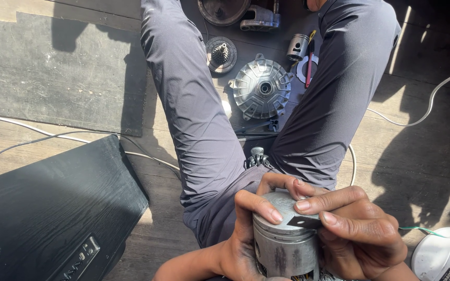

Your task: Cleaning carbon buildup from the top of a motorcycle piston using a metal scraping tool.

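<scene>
A silvery metal piston (283, 244) stands upright low in the middle of the view, above my lap. My left hand (246, 234) wraps around its left side, thumb resting on the crown. My right hand (355, 229) pinches a small thin flat blade (304, 221) and presses it against the piston's top edge. The lower part of the piston is hidden by my hands and the frame edge.
My legs in grey trousers (194, 109) spread over a wooden floor. Between them lie a finned round metal cover (261, 87), a small gear hub (221, 54), a second small piston (298, 47), a red-handled tool (309, 67). A black box (53, 213) sits left, white cables (423, 112) and a white device (440, 257) right.
</scene>
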